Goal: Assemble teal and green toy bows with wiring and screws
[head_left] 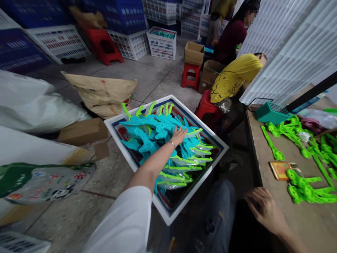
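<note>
My left hand [179, 136] reaches into a white-rimmed crate [193, 105] and rests on a heap of turquoise plastic pieces [147, 137]. Its fingers are spread over the heap, not closed around any piece. Several of the pieces have bright green edges and clear, shiny parts [179, 170], lined up along the crate's right side. What lies beneath the palm is hidden. At the table's near edge, my right hand [265, 209] has its fingers loosely bent and the thumb apart, with nothing visible in it. Bright green plastic parts [305, 188] lie beyond it.
On the table [310, 225] are a small orange-and-gold packet [280, 170] and a teal basket [272, 112]. Sacks [102, 91] and cardboard [81, 131] flank the crate's left. A person in yellow [234, 75] sits beyond, near red stools [191, 75]. Stacked crates [123, 44] line the back.
</note>
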Tool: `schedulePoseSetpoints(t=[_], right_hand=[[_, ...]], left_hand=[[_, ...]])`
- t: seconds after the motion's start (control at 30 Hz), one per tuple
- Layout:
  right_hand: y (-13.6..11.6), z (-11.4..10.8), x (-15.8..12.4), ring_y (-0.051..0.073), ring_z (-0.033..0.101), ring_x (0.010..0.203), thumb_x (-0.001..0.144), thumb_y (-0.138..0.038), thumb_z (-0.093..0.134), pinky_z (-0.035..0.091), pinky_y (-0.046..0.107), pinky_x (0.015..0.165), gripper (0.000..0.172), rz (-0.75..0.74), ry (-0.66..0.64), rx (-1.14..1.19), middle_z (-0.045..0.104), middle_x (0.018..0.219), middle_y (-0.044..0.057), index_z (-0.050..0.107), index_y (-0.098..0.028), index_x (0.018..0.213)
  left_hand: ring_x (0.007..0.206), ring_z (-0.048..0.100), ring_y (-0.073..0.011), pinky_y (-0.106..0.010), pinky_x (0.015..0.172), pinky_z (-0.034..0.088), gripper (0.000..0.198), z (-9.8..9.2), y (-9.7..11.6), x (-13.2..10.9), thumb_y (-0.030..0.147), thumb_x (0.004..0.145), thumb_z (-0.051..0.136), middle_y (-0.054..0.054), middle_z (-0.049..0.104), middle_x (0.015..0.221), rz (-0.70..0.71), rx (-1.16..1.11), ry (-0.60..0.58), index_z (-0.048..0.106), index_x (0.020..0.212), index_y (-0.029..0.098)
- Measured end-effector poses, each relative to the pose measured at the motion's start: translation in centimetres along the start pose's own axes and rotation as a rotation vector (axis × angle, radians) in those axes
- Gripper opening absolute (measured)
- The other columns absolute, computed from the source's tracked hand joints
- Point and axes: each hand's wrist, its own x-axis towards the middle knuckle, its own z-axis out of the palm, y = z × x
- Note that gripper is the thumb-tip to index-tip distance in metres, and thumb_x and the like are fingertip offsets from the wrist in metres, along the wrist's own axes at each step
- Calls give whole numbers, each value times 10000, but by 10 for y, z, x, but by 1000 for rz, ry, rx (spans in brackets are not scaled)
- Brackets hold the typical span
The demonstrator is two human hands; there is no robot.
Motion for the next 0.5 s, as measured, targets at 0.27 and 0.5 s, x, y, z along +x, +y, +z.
schedulePoseSetpoints(t=[0.27, 0.5], right_hand=[[-6, 0, 6, 251, 694, 880, 990, -292, 565, 534, 431, 836, 131, -6, 58, 63, 739, 944, 75, 693, -262, 986], [-9, -1, 7, 253, 685, 852, 988, -265, 543, 538, 425, 803, 136, -11, 86, 93, 730, 915, 76, 678, -268, 972]], left_hand=[[1223, 589, -233, -476, 1069, 498, 340, 32, 23, 19, 347, 995, 621, -114, 591, 1361, 175, 170, -116, 629, 1266, 141], [1205, 621, -255, -514, 1056, 519, 351, 60, 66, 63, 375, 983, 646, -108, 633, 1325, 420, 155, -198, 640, 1268, 170]])
